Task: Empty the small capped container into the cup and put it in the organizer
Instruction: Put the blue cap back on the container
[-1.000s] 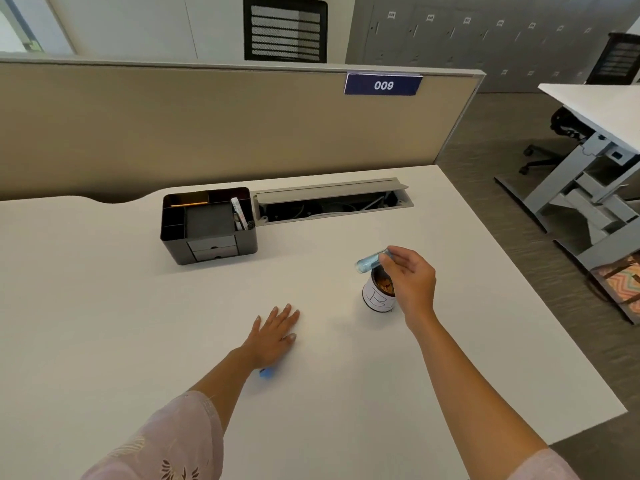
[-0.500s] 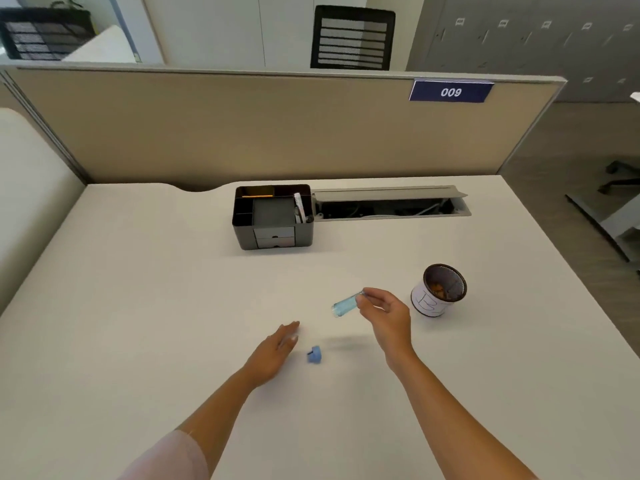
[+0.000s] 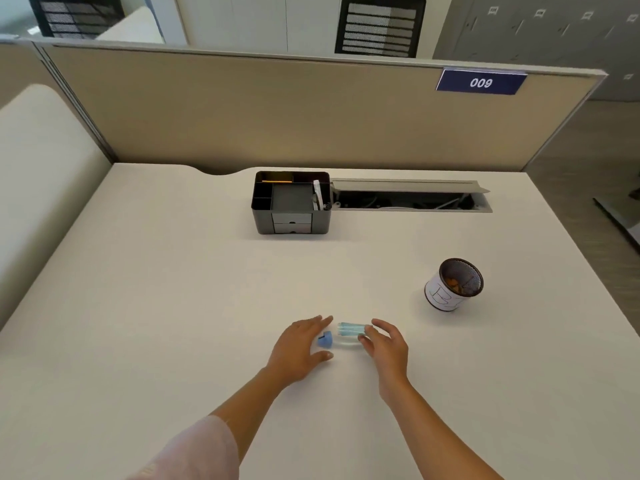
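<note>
A small clear blue container (image 3: 350, 330) lies level just above the desk, with its base end held in the fingertips of my right hand (image 3: 384, 344). Its blue cap (image 3: 325, 340) is off and rests on the desk between my two hands. My left hand (image 3: 300, 348) is flat over the desk with fingers apart, its fingertips right beside the cap. The mesh cup (image 3: 452, 287) with a white label and orange bits inside stands to the right. The black organizer (image 3: 291, 221) sits at the back of the desk.
An open cable tray (image 3: 412, 199) runs along the back of the white desk (image 3: 173, 289), right of the organizer. A beige partition (image 3: 277, 112) closes the far side. The desk's right edge drops to the floor.
My right hand has brought the open container from above the cup down and left to near the cap. My left hand has moved off the cap and now reaches toward it.
</note>
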The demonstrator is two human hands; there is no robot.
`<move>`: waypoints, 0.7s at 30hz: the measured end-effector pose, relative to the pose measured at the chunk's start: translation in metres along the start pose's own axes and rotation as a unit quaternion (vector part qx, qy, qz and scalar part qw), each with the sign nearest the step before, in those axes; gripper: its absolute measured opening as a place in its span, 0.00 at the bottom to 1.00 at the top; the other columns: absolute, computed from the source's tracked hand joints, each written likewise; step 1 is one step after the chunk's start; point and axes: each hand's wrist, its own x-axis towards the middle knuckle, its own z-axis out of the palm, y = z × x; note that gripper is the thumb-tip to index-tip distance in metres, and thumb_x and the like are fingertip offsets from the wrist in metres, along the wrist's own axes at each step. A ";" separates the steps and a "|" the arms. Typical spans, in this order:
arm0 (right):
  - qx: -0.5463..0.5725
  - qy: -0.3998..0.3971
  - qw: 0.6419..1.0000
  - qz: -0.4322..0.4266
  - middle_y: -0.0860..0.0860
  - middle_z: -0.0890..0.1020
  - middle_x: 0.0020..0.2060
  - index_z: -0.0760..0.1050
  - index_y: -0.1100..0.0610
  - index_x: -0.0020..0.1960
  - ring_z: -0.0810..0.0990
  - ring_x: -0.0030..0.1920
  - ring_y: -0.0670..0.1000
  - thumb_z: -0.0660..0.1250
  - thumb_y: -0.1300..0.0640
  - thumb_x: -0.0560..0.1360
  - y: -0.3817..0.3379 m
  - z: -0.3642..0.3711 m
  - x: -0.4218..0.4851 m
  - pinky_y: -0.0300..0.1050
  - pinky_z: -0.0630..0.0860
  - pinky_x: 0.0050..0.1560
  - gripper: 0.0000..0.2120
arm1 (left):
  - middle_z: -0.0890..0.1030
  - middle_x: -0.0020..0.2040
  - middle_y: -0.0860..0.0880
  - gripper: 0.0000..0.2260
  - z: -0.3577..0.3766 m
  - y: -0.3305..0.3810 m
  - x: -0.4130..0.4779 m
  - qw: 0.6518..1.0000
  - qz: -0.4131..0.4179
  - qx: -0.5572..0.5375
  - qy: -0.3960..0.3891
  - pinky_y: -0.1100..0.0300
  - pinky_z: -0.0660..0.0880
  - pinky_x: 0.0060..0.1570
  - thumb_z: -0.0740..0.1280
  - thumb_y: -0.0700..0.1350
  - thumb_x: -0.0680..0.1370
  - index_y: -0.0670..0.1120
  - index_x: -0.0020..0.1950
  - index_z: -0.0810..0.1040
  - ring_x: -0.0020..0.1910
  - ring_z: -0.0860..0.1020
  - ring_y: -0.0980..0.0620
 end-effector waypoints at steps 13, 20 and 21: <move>0.059 -0.032 0.996 0.057 0.61 0.82 0.53 0.79 0.65 0.54 0.83 0.47 0.56 0.70 0.65 0.74 0.013 -0.009 0.003 0.49 0.78 0.58 0.09 | 0.82 0.49 0.49 0.10 -0.011 0.007 0.017 0.980 -0.097 -0.166 0.053 0.63 0.73 0.45 0.75 0.49 0.71 0.48 0.51 0.83 0.46 0.79 0.51; 0.027 -0.056 0.996 0.065 0.60 0.83 0.54 0.80 0.62 0.53 0.85 0.46 0.54 0.71 0.63 0.74 0.017 0.006 0.000 0.47 0.79 0.58 0.09 | 0.85 0.38 0.51 0.10 -0.035 0.000 0.004 0.911 -0.181 -0.347 0.129 0.72 0.74 0.37 0.77 0.51 0.69 0.46 0.43 0.84 0.36 0.80 0.61; 0.021 -0.060 0.996 0.065 0.60 0.83 0.54 0.80 0.62 0.54 0.85 0.46 0.54 0.72 0.62 0.74 0.018 0.009 -0.002 0.48 0.79 0.59 0.09 | 0.86 0.37 0.50 0.10 -0.037 -0.001 0.002 0.894 -0.193 -0.382 0.134 0.67 0.77 0.40 0.77 0.51 0.69 0.45 0.42 0.84 0.38 0.81 0.58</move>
